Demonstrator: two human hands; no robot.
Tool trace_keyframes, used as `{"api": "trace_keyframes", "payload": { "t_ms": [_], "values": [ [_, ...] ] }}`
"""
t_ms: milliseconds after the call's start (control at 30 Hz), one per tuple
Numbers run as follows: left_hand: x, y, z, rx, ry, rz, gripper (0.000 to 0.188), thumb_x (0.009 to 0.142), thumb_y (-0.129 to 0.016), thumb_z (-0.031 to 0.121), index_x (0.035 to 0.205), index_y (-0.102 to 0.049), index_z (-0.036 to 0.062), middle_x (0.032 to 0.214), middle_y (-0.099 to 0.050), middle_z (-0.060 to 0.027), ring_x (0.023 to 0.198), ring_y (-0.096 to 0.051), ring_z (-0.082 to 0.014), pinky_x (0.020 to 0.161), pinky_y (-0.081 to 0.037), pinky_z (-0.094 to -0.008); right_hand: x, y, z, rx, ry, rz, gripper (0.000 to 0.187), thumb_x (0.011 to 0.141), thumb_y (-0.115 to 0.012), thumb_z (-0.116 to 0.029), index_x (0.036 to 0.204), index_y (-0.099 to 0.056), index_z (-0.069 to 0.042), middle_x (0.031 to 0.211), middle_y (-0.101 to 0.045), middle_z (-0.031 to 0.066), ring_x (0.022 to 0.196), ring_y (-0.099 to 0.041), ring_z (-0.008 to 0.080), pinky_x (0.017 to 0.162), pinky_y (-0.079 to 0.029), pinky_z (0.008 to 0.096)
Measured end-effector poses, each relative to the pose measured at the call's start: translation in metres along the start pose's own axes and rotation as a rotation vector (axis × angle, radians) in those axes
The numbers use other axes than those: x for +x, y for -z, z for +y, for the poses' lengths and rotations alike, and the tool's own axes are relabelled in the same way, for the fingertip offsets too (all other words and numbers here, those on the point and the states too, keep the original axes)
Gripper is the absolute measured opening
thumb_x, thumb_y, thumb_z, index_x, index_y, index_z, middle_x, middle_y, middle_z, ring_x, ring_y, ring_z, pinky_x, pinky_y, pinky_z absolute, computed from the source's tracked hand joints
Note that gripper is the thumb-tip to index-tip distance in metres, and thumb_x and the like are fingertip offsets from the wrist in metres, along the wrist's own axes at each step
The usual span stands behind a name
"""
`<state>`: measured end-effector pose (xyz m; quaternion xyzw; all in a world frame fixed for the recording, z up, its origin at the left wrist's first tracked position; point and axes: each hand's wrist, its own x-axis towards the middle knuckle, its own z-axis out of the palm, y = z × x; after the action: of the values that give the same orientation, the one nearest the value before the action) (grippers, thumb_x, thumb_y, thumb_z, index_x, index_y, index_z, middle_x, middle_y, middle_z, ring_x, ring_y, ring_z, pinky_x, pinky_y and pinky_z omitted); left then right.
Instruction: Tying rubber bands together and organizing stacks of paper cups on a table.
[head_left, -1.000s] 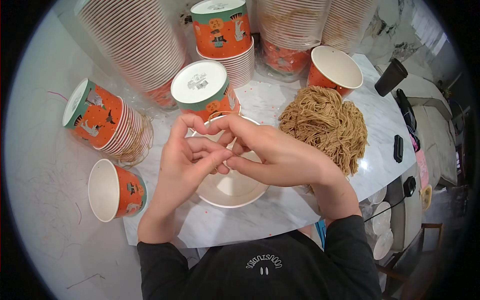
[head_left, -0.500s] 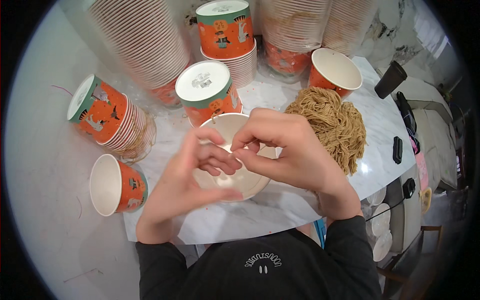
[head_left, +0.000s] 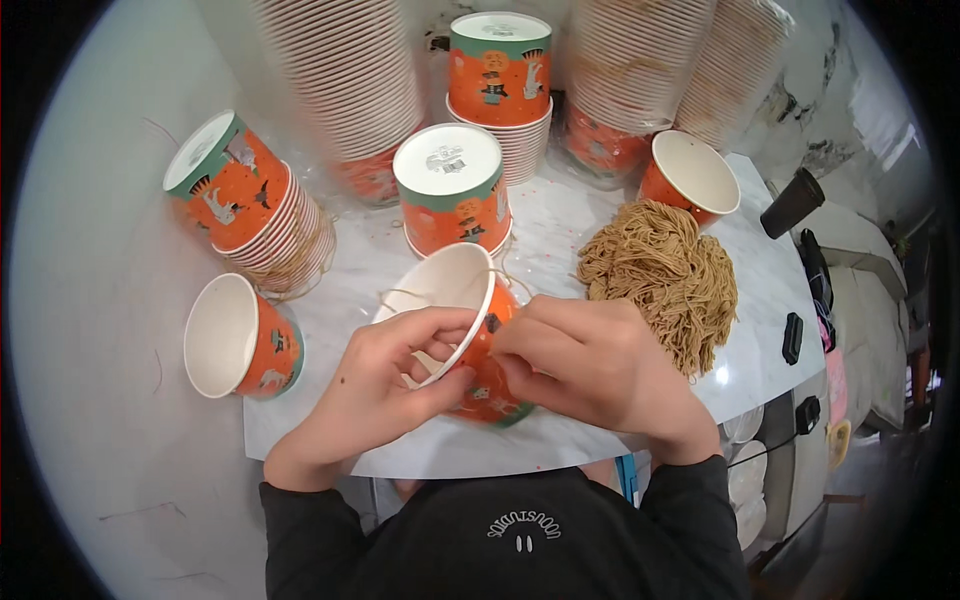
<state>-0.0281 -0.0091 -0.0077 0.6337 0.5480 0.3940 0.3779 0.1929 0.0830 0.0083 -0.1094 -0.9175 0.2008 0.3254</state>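
A paper bucket [head_left: 452, 272], white inside and orange with printed figures outside, leans tilted on its side in front of me, its mouth turned to the left. My left hand [head_left: 385, 378] grips its near rim, fingers inside and thumb on the outer wall. At the bucket's orange side, my right hand [head_left: 598, 362] has its fingers pinched together; what they hold is hidden. A thin tan string [head_left: 508, 272] runs over the far rim, and a short piece shows at the left rim. Right of the bucket lies a heap of tan twine [head_left: 660, 280].
Upside-down bucket stacks [head_left: 450, 185] stand behind, with tall plastic-wrapped stacks [head_left: 340, 80] further back. At left are a tilted stack [head_left: 245, 200] wound with string and a loose bucket [head_left: 225, 335]. A white bucket [head_left: 690, 175], a black cup [head_left: 793, 203] and a small black object [head_left: 792, 338] are at right.
The bucket has turned from mouth up onto its side. My left hand has closed on its rim, and my right hand has moved down and right to its outer wall. The view has shifted.
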Motion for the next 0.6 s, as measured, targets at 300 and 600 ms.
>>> {"api": "trace_keyframes", "payload": {
  "t_ms": [300, 600],
  "values": [
    [0.002, 0.003, -0.010, -0.256, 0.025, -0.007, 0.041, 0.089, -0.070, -0.001, 0.130, -0.062, 0.0005, 0.114, -0.072, -0.0041, 0.087, -0.065, -0.0039, 0.064, -0.053, -0.0196, 0.006, -0.023, 0.006, -0.072, -0.093, 0.045, 0.025, 0.073, -0.076, 0.004, 0.094, -0.067, -0.006, 0.084, -0.064, 0.0061, 0.070, -0.067, 0.0219, 0.060, -0.054, 0.0318],
    [0.006, 0.007, -0.011, -0.275, 0.018, -0.014, 0.042, 0.090, -0.069, 0.000, 0.132, -0.062, -0.0007, 0.108, -0.074, -0.0065, 0.088, -0.071, -0.0083, 0.067, -0.056, -0.0219, 0.012, -0.030, 0.013, -0.143, -0.003, 0.126, 0.029, 0.071, -0.079, 0.000, 0.097, -0.066, -0.005, 0.091, -0.065, 0.0054, 0.068, -0.067, 0.0219, 0.055, -0.053, 0.0328]
  ]
}}
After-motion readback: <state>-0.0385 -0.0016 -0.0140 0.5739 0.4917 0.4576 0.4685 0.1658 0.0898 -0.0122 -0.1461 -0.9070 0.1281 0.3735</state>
